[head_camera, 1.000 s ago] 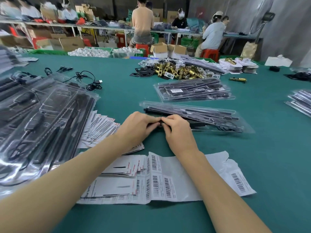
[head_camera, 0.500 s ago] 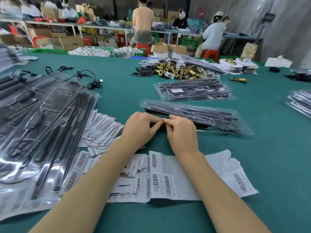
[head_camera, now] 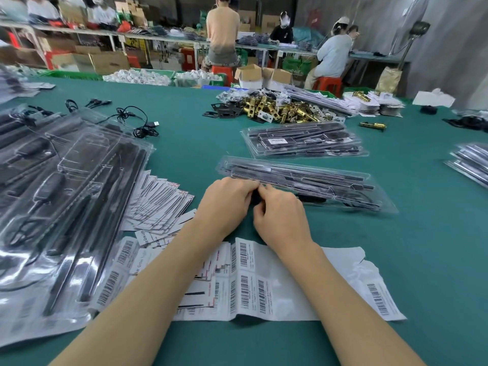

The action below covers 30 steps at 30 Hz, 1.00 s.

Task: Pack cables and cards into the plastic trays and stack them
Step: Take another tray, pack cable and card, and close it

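Worktop: a broad surface (head_camera: 184, 159) covered in dull teal felt-like cloth is seen from above the hands.
Left hand: the left hand (head_camera: 224, 204) is held at the centre, fingers curled and clamped on a small black item at the near edge of the tray in front; what the item is cannot be told.
Right hand: the right hand (head_camera: 282, 220) is set touching the left, its fingers bent and pinched on the same black item.
Near tray: one clear, glossy moulded plastic tray (head_camera: 317, 180), long and shallow, is laid at 1 o'clock from the hands; black rods and a coiled black cable are held in its channels.
Far tray: a second clear tray stack (head_camera: 303, 141) is placed at 12 o'clock beyond it, filled with black parts and a white label.
Left stack: a large overlapping heap of clear trays (head_camera: 66, 194), packed with long black bars and cables, is spread at 9 o'clock.
Cards: white printed cards (head_camera: 158, 199) are fanned at 9 o'clock just beside the left wrist.
Label sheet: a crumpled white barcode sheet (head_camera: 264, 286) is lying at 6 o'clock under both forearms.
Loose cable: a thin black cable (head_camera: 140, 122) is tangled at 11 o'clock.
Brass parts: a pile of shiny brass cylinders (head_camera: 280, 109) is heaped at 12 o'clock, far off.
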{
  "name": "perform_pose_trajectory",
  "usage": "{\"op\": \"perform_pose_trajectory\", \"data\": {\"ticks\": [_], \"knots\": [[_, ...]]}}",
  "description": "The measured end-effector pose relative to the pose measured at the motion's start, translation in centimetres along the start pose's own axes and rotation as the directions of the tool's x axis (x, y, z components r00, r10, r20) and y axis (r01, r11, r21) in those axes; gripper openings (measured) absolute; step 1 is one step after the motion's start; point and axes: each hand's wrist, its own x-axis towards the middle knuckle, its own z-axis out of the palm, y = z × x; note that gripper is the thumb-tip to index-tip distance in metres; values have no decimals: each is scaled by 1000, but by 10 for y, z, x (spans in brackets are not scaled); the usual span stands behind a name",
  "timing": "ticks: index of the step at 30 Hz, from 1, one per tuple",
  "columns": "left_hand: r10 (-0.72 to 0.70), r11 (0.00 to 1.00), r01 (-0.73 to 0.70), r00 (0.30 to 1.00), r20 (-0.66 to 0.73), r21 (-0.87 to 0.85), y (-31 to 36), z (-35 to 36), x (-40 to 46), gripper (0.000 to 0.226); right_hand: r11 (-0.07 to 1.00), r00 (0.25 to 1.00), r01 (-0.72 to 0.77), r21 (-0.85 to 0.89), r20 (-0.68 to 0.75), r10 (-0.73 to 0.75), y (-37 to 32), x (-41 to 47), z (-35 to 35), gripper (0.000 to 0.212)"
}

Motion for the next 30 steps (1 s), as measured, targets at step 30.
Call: {"op": "perform_pose_trajectory", "data": {"ticks": [30], "knots": [[122, 967, -173, 960, 254, 188, -1, 9, -7, 54, 999, 998, -43, 27, -52, 44, 7, 6, 0, 23]]}}
